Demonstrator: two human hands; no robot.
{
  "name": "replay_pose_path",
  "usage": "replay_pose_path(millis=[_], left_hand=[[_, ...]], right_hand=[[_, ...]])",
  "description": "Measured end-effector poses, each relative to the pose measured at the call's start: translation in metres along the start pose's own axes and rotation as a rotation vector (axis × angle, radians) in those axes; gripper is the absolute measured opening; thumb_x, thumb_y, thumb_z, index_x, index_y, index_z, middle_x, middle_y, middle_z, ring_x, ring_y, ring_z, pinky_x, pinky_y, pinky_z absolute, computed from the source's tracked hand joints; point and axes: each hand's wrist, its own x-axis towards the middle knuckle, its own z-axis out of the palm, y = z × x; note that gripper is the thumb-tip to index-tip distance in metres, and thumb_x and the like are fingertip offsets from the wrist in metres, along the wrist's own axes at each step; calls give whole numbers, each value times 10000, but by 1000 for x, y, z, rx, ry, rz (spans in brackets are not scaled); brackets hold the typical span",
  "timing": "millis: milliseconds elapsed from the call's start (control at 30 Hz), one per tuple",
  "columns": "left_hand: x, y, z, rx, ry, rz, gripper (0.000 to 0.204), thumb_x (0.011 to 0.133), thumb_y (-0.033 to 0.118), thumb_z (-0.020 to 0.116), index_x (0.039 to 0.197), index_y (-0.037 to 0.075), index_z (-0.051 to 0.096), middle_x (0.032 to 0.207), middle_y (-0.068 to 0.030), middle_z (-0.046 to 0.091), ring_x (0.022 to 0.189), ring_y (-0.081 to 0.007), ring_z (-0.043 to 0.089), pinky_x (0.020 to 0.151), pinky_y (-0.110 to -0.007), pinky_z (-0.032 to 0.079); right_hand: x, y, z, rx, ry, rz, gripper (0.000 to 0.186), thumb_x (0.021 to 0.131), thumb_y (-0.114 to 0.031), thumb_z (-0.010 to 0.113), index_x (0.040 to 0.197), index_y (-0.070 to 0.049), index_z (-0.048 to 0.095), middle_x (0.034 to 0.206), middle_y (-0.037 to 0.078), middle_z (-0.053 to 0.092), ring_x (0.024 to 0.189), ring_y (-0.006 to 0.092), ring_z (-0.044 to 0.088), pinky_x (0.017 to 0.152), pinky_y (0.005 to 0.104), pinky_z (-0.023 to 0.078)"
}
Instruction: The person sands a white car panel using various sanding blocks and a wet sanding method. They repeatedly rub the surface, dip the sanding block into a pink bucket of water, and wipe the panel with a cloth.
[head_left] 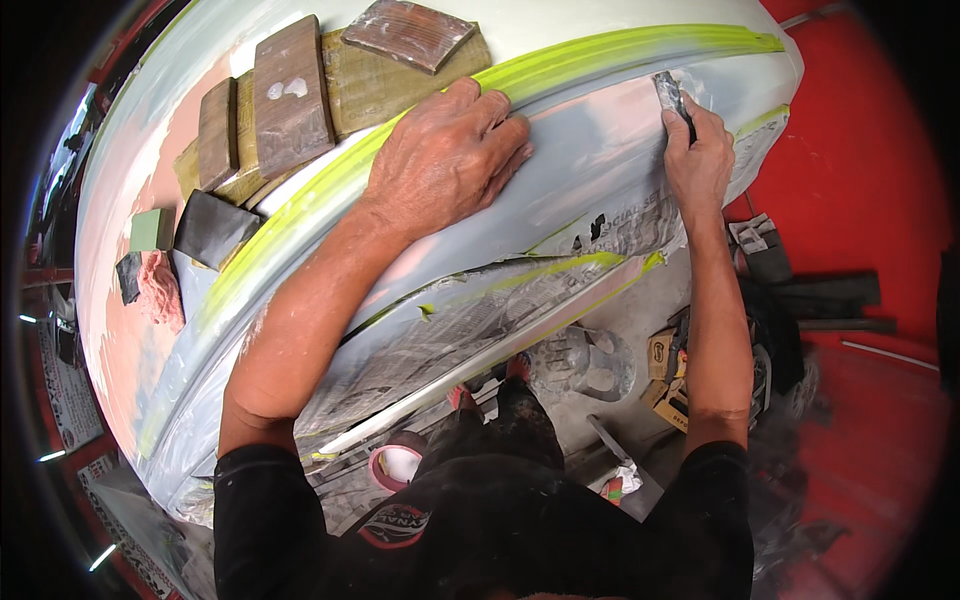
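A car body panel (600, 150), patched in grey, pale pink and white, curves across in front of me. A band of yellow-green (640, 45) runs along its upper edge. My right hand (700, 160) grips a putty knife (670, 95) with a smeared metal blade, held against the panel toward its right end. My left hand (445, 150) rests on the panel by the yellow-green band, fingers curled under; whether anything is inside them is hidden.
Brown blocks (290, 100) lie on a tan sheet (365, 90) atop the body. Beside them are black sandpaper (215, 230), a green block (152, 230) and a pink rag (160, 290). Masking newspaper (440, 320) covers the lower panel. A pink-rimmed tub (385, 470) and cardboard boxes (665, 380) sit below.
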Motion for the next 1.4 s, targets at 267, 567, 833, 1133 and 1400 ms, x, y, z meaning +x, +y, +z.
replay_pose_path(millis=[267,567,833,1133,1400], left_hand=[[-3,-4,3,10,32,3,180,885,208,752,984,60,725,856,-70,582,823,-267,595,708,-394,540],[-8,-3,1,7,34,-20,232,877,223,752,1038,59,721,891,-79,585,846,-286,590,705,-420,523],[-5,2,-6,241,16,-270,430,906,307,741,1247,68,634,990,-141,586,929,-328,585,761,-446,507],[9,8,3,295,-102,-461,476,948,368,704,1272,26,633,1032,-164,632,942,-352,637,806,-440,537],[8,12,-2,314,-122,-467,529,932,400,731,1292,18,665,1045,-168,660,943,-335,658,826,-423,549]], right_hand=[[-17,-45,3,122,-85,-274,346,958,-221,698,1248,-32,711,1167,213,698,1072,391,653,934,466,528],[29,-3,-10,98,-250,-336,323,947,-161,700,1261,-85,705,1218,138,702,1123,334,649,977,419,497],[69,61,-28,112,-405,-448,335,948,-68,669,1282,-97,674,1310,153,672,1193,369,623,1023,423,493],[94,77,-16,185,-462,-664,395,911,-4,685,1289,-117,685,1333,150,654,1211,366,607,1021,440,497],[118,79,-11,272,-566,-752,422,874,46,691,1272,-94,708,1298,171,646,1178,365,618,987,430,515]])
